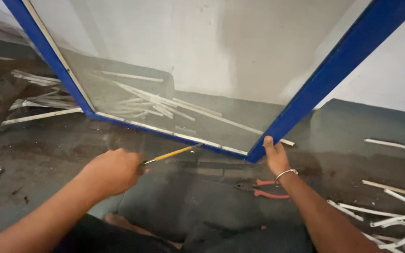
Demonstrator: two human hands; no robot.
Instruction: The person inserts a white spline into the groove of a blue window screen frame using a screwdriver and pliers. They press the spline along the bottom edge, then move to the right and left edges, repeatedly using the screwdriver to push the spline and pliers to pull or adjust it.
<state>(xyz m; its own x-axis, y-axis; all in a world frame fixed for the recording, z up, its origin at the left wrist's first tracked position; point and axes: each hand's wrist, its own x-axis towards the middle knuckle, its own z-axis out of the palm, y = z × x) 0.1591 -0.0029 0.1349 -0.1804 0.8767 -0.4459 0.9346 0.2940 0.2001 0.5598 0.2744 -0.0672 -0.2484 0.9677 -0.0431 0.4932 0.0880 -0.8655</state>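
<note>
With the left hand (113, 171) closed on a yellow screwdriver (172, 153) prying at the blue screen frame's (333, 70) bottom strip, right fingers (269, 145) gripping its corner, levering further needs steady bracing.

Blue frame (338, 65): a painted rectangular frame standing tilted on the dark floor, one lower corner down near centre right. Grey mesh (202, 61) fills its opening, semi-transparent, with wall and scattered strips showing through. A pale strip (165, 133) lines the inner edge of the bottom rail and runs up the left rail.

Screwdriver (172, 153): a slim tool with a yellow shaft section and dark tip, lying nearly level, angled slightly upward to the right. Its tip meets the bottom rail at the pale strip; its handle is hidden in the fist.
</note>
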